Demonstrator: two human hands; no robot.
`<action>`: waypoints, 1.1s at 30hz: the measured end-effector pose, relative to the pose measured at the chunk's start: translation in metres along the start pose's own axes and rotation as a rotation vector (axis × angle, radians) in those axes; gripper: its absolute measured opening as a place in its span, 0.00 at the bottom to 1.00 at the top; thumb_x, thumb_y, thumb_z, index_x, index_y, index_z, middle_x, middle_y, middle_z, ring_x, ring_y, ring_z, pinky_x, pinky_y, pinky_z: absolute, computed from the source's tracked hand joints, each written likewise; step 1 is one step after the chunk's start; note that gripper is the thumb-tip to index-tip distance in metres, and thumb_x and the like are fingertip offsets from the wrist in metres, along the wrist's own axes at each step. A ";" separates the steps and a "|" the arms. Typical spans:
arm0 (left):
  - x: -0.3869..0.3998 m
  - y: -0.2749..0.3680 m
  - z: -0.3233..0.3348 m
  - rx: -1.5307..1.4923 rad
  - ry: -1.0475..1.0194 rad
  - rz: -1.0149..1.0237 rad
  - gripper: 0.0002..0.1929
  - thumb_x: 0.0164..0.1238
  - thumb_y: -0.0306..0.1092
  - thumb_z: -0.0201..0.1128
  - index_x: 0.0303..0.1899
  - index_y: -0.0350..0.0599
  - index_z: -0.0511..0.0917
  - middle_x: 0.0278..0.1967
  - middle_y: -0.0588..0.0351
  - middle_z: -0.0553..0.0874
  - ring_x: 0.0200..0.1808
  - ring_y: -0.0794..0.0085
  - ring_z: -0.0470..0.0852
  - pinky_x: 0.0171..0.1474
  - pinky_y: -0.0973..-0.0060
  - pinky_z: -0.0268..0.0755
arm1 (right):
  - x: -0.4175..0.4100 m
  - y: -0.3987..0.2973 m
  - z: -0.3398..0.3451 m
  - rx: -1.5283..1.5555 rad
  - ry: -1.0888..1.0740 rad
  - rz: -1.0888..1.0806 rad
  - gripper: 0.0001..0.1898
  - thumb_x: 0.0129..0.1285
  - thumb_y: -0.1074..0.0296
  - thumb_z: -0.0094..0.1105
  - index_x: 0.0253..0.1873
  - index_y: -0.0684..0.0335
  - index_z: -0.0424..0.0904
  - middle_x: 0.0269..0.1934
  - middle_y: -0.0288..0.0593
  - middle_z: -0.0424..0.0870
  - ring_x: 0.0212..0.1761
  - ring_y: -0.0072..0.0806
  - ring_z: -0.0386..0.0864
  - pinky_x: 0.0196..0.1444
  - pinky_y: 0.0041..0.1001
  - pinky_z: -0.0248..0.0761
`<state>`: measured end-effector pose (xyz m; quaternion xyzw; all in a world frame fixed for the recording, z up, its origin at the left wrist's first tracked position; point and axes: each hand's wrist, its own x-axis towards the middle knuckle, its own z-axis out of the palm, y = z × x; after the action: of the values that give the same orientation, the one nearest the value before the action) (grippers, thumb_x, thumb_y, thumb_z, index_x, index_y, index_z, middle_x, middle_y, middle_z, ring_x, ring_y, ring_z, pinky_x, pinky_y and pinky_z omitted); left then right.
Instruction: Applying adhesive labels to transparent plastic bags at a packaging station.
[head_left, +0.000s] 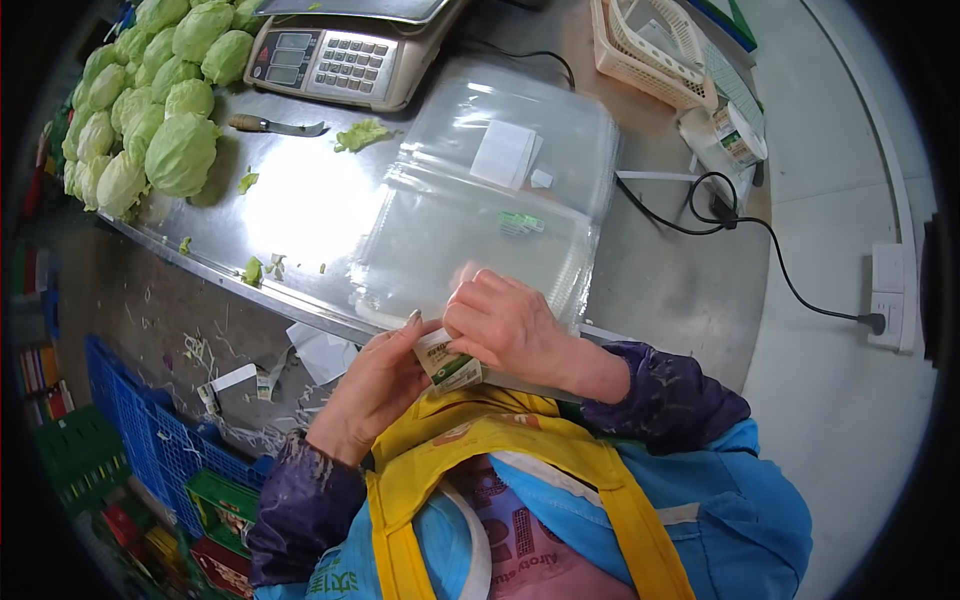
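In front of the yellow apron (517, 431), my left hand (379, 394) holds a small piece of printed label stock (454, 369), white with a green band. It bears writing. My right hand (517, 330) has its fingers curled in at the label's upper edge, and its fingertips are partly hidden. Just beyond both hands lies a stack of clear plastic bags (480, 247) on the metal table (675, 277). On the bags rest white paper slips (504, 154) and a small green-printed piece (520, 223).
Lettuce heads (180, 154) are piled at the far left, near a wooden-handled curved knife (277, 125). A weighing scale (337, 64) stands behind. Right are a plastic basket (652, 71), a label roll (739, 135) and a black power cord (795, 289). A blue pallet (161, 427) stands lower left.
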<state>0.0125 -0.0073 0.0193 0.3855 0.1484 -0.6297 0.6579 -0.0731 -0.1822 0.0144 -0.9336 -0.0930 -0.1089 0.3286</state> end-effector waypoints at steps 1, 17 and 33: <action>0.000 0.000 0.001 0.006 0.000 0.012 0.24 0.72 0.47 0.52 0.57 0.34 0.70 0.49 0.51 0.80 0.52 0.68 0.78 0.58 0.70 0.69 | 0.000 -0.001 0.001 -0.022 -0.012 0.007 0.13 0.46 0.69 0.67 0.33 0.59 0.70 0.34 0.41 0.71 0.40 0.38 0.73 0.37 0.30 0.70; 0.004 -0.015 -0.010 0.492 0.239 0.498 0.26 0.63 0.19 0.57 0.62 0.43 0.61 0.46 0.52 0.80 0.43 0.74 0.80 0.45 0.76 0.76 | 0.031 0.141 -0.008 0.194 0.072 0.499 0.12 0.48 0.73 0.65 0.36 0.64 0.71 0.28 0.45 0.78 0.27 0.36 0.77 0.32 0.31 0.72; -0.020 -0.025 -0.011 0.570 0.271 0.434 0.25 0.63 0.22 0.60 0.61 0.45 0.63 0.42 0.55 0.80 0.40 0.75 0.79 0.43 0.79 0.75 | -0.064 0.107 -0.019 0.148 -0.027 0.436 0.07 0.56 0.65 0.61 0.34 0.60 0.74 0.27 0.37 0.75 0.29 0.26 0.78 0.31 0.29 0.69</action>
<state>-0.0113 0.0172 0.0177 0.6553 -0.0323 -0.4350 0.6167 -0.1104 -0.2829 -0.0517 -0.9063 0.0988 -0.0157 0.4106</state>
